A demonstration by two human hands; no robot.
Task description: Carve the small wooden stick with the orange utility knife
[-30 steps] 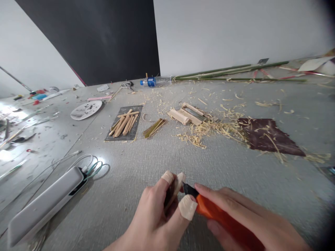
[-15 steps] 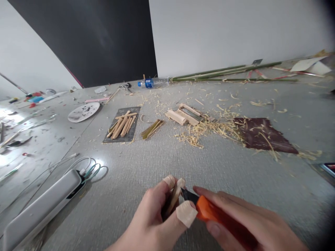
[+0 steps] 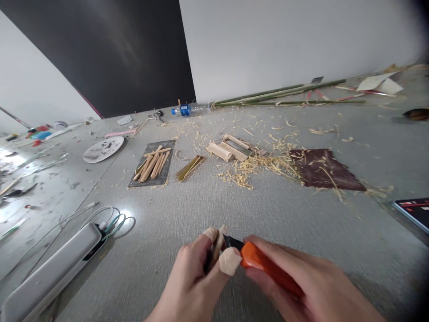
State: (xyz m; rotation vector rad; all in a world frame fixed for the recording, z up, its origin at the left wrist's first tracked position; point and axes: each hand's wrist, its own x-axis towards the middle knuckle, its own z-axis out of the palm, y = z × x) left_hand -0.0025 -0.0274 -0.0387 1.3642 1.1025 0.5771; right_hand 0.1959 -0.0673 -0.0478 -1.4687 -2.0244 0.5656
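Observation:
At the bottom of the head view my left hand [image 3: 194, 279] pinches a short pale bamboo piece [image 3: 218, 243] between taped thumb and forefinger. My right hand [image 3: 311, 286] is wrapped round an orange-handled knife [image 3: 264, 266], whose dark blade tip meets the bamboo piece just beside my left thumb. Both hands are closed and hover low over the grey table [image 3: 268, 214].
Farther out lie a dark mat with bamboo sticks [image 3: 152, 163], green strips [image 3: 190, 167], cut bamboo blocks [image 3: 228, 150] amid shavings, and dark sandpaper [image 3: 321, 170]. A white power strip [image 3: 50, 273] with cables sits at the left. A water bottle [image 3: 189, 108] and long bamboo stalks [image 3: 284, 94] line the wall.
The view has swung a little to the right, so the table items shifted left. My hands have drawn closer together, with the blade now tighter against the bamboo piece.

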